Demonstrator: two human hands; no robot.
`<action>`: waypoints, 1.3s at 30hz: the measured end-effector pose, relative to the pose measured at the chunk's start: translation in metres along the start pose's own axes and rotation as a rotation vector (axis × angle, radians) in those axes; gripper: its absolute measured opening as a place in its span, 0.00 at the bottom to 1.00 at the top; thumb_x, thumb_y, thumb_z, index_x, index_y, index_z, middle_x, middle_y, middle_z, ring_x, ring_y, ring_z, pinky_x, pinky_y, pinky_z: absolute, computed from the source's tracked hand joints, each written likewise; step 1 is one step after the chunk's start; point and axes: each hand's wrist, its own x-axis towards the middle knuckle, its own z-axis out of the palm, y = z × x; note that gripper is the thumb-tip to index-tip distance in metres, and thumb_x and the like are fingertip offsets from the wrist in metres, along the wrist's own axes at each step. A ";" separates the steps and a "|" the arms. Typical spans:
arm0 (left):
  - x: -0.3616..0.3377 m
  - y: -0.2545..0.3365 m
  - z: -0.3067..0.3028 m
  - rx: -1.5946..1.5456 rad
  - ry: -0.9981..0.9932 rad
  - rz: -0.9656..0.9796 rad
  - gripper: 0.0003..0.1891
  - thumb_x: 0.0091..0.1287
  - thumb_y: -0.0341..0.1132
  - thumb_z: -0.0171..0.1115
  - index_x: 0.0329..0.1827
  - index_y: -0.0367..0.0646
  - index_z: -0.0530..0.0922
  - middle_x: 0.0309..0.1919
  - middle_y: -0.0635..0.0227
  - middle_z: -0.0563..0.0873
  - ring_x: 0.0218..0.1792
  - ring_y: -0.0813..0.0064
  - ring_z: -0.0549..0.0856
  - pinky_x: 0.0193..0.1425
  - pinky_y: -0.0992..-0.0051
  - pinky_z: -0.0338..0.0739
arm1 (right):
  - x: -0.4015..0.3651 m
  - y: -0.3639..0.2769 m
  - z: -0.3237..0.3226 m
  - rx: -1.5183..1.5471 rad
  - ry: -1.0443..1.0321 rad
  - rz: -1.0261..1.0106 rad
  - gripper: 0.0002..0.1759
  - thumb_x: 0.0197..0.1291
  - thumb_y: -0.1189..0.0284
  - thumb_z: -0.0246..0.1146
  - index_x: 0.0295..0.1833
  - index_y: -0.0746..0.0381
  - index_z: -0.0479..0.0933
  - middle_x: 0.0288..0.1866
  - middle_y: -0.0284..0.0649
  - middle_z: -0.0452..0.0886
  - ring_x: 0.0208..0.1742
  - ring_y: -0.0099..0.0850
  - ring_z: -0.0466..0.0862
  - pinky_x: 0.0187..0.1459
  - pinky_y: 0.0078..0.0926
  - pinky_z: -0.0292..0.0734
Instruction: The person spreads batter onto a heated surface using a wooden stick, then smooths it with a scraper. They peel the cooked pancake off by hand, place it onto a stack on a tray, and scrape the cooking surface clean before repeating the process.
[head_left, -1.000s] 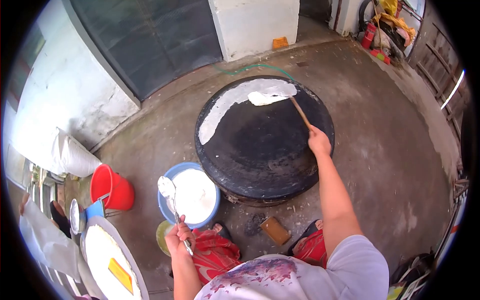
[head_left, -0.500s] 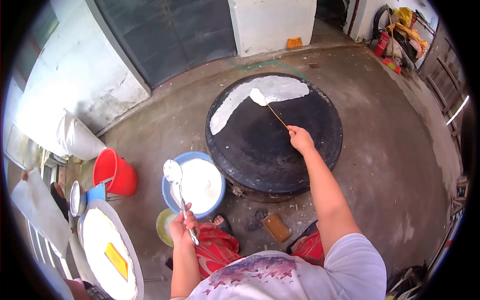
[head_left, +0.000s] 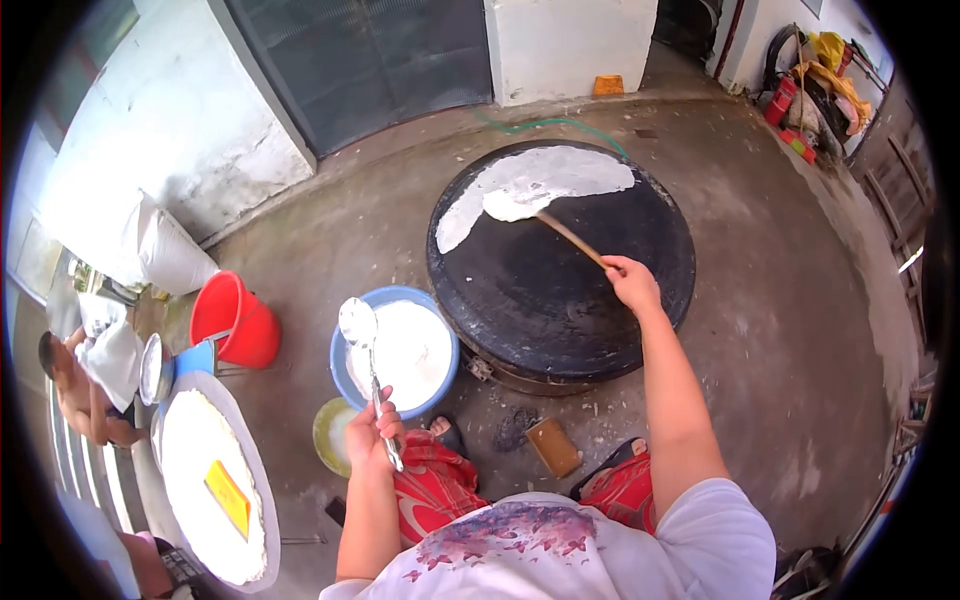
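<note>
My left hand (head_left: 375, 440) is closed round the handle of a large metal spoon (head_left: 358, 324), whose bowl is smeared with white batter. The spoon hangs above the near-left part of a blue basin (head_left: 452, 362) of white batter (head_left: 412, 355). My right hand (head_left: 634, 284) grips a wooden-handled spreader (head_left: 572, 238) over a big round black griddle (head_left: 550, 310). Its far end is hidden under a white lump of batter (head_left: 512, 205). A thin curved layer of batter (head_left: 585, 170) covers the griddle's far edge, mostly behind and left of the spreader.
A red bucket (head_left: 240, 335) stands left of the basin, with a green bowl (head_left: 327, 440) nearer me. A round tray (head_left: 268, 540) carries a pale stack and a yellow scraper (head_left: 228, 497). Another person (head_left: 85, 395) is at far left. A brown block (head_left: 553, 447) lies between my feet.
My right hand has moved the spreader, and the batter lump sits nearer me, with the layer broader behind it. A person has come into view at far left. The view has shifted slightly.
</note>
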 end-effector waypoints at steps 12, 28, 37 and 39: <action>-0.001 -0.002 -0.001 0.053 0.020 0.033 0.14 0.68 0.34 0.37 0.50 0.33 0.66 0.25 0.67 0.70 0.17 0.83 0.65 0.16 0.85 0.61 | -0.001 -0.008 0.023 0.029 -0.118 -0.045 0.15 0.58 0.68 0.54 0.51 0.50 0.76 0.44 0.44 0.80 0.47 0.37 0.79 0.48 0.28 0.72; -0.003 0.003 -0.003 0.067 -0.045 0.021 0.15 0.68 0.34 0.37 0.50 0.33 0.66 0.26 0.66 0.70 0.18 0.82 0.65 0.17 0.84 0.61 | -0.027 0.005 0.073 0.026 -0.073 -0.312 0.15 0.59 0.67 0.52 0.52 0.53 0.75 0.47 0.43 0.79 0.50 0.38 0.78 0.51 0.29 0.70; -0.004 0.007 -0.007 0.113 -0.050 0.051 0.15 0.69 0.35 0.37 0.51 0.32 0.66 0.26 0.66 0.70 0.19 0.81 0.65 0.17 0.84 0.61 | -0.047 -0.013 0.075 -0.019 -0.064 -0.279 0.14 0.57 0.65 0.54 0.49 0.48 0.76 0.44 0.41 0.79 0.47 0.38 0.78 0.48 0.31 0.72; -0.006 0.008 -0.008 0.096 -0.050 0.036 0.15 0.69 0.35 0.37 0.51 0.32 0.66 0.26 0.66 0.70 0.19 0.81 0.65 0.17 0.84 0.61 | -0.063 -0.021 0.053 -0.093 -0.081 -0.236 0.14 0.57 0.65 0.54 0.49 0.47 0.77 0.44 0.40 0.80 0.47 0.38 0.78 0.48 0.31 0.72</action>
